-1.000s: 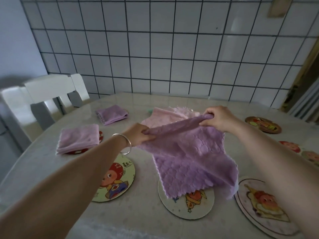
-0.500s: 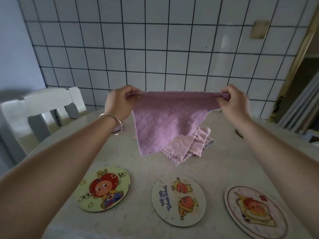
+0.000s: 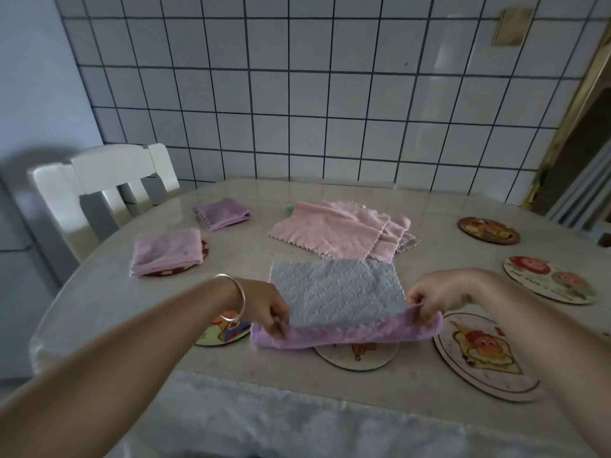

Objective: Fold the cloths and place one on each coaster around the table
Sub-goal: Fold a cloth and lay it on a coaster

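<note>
Between the hands lies a nubbly, quilted-looking cloth [image 3: 337, 292], grey and lilac, on a glossy, stone-like counter [image 3: 429, 206], with a shiny metal bangle [image 3: 235, 300] at the left wrist.

Left hand [image 3: 269, 307] and right hand [image 3: 433, 297] pinch the purple cloth [image 3: 340, 309] flat on the table [image 3: 109, 292].

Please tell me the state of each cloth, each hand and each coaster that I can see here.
Purple cloth: on table, near edge lifted for folding.
Left hand: pinches its left corner.
Right hand: pinches its right corner.
Pink cloth pile: unfolded.
Two folded cloths: placed.
Right-side coasters: bare.
</note>
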